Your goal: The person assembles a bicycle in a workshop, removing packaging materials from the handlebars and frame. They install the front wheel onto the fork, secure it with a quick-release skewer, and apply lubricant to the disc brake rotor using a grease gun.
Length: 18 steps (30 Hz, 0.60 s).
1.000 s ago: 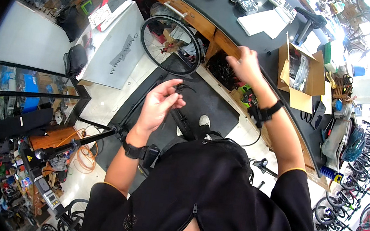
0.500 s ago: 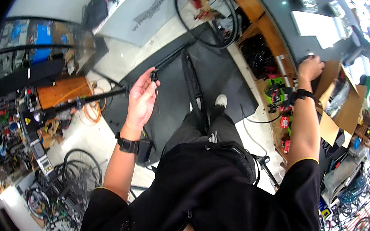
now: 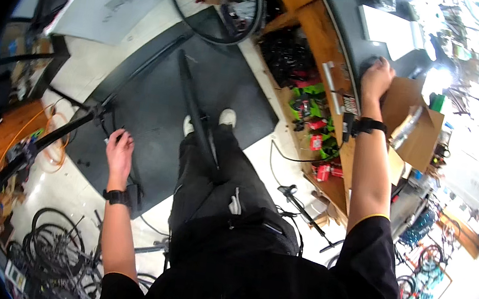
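My left hand is over the dark floor mat, its fingers closed on a small black part whose kind is hard to make out. To its left is the black arm of a stand. Far off to the right, my right hand rests on the dark bench top. Its fingers curl down over something dark, mostly hidden beneath them. A long black tube, blurred, slants up between my legs.
A bicycle wheel stands at the mat's far edge. White papers lie on the bench, and an open cardboard box is beside my right wrist. Bench shelves hold packaged items. Several bicycles crowd the lower left.
The whole view has shifted and turned. My left hand has dropped lower and further left with the small black part. My right hand stays at the bench top.
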Each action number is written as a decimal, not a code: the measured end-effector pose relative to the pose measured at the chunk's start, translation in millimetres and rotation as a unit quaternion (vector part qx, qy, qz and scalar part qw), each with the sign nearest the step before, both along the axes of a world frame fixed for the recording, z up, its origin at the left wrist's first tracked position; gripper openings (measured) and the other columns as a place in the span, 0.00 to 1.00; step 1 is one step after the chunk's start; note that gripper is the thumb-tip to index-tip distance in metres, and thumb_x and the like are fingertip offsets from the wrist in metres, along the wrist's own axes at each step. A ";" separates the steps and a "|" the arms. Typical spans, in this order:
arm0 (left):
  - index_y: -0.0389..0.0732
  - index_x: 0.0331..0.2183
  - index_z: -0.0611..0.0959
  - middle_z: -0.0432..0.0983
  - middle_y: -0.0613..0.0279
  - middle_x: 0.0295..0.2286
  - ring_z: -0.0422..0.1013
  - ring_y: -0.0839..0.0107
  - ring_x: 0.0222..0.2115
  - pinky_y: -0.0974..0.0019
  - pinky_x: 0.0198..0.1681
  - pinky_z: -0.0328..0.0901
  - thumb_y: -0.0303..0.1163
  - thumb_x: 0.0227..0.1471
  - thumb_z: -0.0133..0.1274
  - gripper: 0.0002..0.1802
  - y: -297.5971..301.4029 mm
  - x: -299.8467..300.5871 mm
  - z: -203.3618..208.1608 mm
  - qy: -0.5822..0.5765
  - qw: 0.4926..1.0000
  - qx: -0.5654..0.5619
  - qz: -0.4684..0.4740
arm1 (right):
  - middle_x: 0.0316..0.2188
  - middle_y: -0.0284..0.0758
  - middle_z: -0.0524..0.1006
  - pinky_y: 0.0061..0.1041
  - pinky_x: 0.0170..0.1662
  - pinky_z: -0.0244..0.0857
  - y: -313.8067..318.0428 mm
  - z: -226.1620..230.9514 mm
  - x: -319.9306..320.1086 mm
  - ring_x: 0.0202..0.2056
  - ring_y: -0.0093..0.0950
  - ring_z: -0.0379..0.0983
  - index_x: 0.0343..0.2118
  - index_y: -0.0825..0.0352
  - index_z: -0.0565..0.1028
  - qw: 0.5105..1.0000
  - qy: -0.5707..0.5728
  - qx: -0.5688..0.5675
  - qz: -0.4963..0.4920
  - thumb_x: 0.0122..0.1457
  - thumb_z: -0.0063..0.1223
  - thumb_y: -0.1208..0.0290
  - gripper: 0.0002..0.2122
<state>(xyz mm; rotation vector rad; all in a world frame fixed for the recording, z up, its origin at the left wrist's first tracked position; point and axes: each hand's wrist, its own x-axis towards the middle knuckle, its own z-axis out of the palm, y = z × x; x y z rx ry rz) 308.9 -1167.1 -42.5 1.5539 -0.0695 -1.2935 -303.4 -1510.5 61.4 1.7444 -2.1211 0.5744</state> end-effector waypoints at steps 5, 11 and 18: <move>0.37 0.43 0.74 0.73 0.62 0.34 0.72 0.73 0.35 0.72 0.39 0.68 0.26 0.56 0.55 0.13 26.9 11.4 -47.6 0.014 0.998 0.052 0.041 | 0.40 0.51 0.72 0.40 0.46 0.66 1.2 10.2 7.1 0.40 0.48 0.72 0.45 0.65 0.76 0.998 -0.036 0.018 -0.044 0.60 0.47 0.67 0.13; 0.33 0.41 0.75 0.74 0.57 0.34 0.76 0.67 0.33 0.70 0.38 0.71 0.26 0.55 0.55 0.12 43.8 6.7 -81.9 -0.040 0.992 0.115 -0.029 | 0.23 0.47 0.77 0.37 0.30 0.69 -12.0 11.1 -20.6 0.27 0.43 0.76 0.34 0.71 0.77 0.989 0.056 0.089 0.100 0.58 0.47 0.70 0.10; 0.34 0.41 0.74 0.74 0.59 0.32 0.75 0.70 0.31 0.70 0.36 0.71 0.26 0.57 0.52 0.10 62.7 -24.8 -187.6 -0.036 0.984 0.173 -0.013 | 0.31 0.50 0.76 0.41 0.39 0.66 -5.1 28.0 9.6 0.34 0.40 0.73 0.34 0.75 0.73 0.985 0.021 0.170 0.032 0.66 0.39 0.56 0.21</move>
